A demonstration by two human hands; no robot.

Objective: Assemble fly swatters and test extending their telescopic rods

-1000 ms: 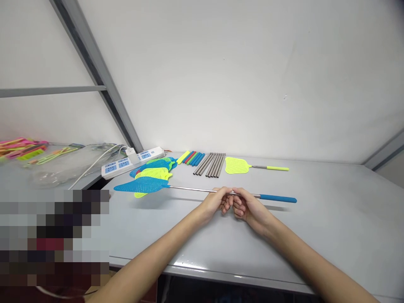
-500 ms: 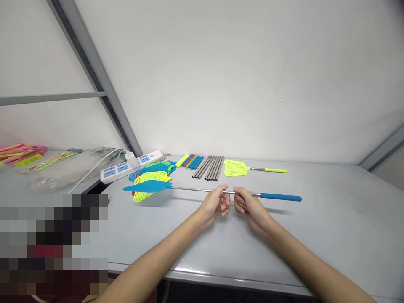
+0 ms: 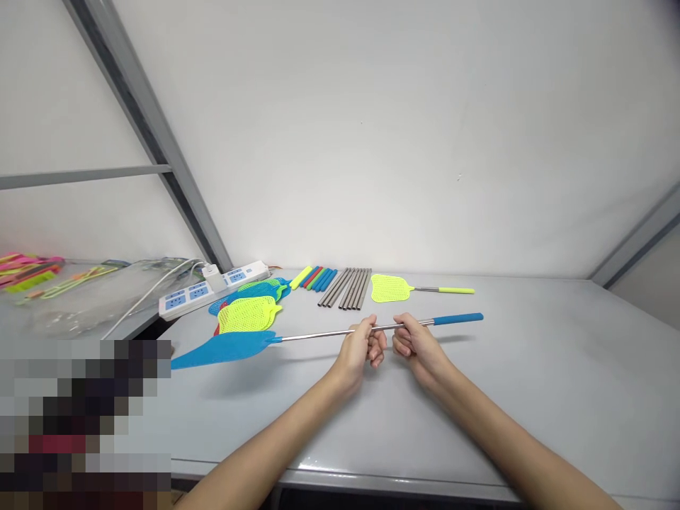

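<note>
White wall (image 3: 329,142) is rising behind a grey table (image 3: 451,411), w/ a grey metal post (image 3: 154,134) slanting at L side.

L hand (image 3: 361,348) and R hand (image 3: 417,342) are both holding the blue swatter (image 3: 313,335) up in front of the person, above the tabletop, its shadow falling below. Each hand is pinching the thin metal shaft btwn thumb & curled fingers; hands are staying near each other but not touching. Blue head (image 3: 228,348) is pointing L, tilted, its tip reaching the edge of the pixelated lower-L block (can't tell what's under that). Blue handle (image 3: 458,319) is extending R, past the R hand, sitting a bit higher than the head.

Behind, nr the wall, a yellow swatter (image 3: 392,287) is lying flat, handle pointing R. Just L of it, metal tubes (image 3: 348,289) are lying side by side, then a row of colored grips (image 3: 319,279) (yel, red, grn, blue). Further L, yellow heads (image 3: 247,314) are resting nr blue heads (image 3: 268,289), overlapping in part.

White power strip (image 3: 198,292) is lying along the table's L side, a plug (image 3: 211,275) sitting in it. Far L, clear plastic (image 3: 100,297) & bright-colored items (image 3: 32,273) are lying on another surface, blurry.
</note>
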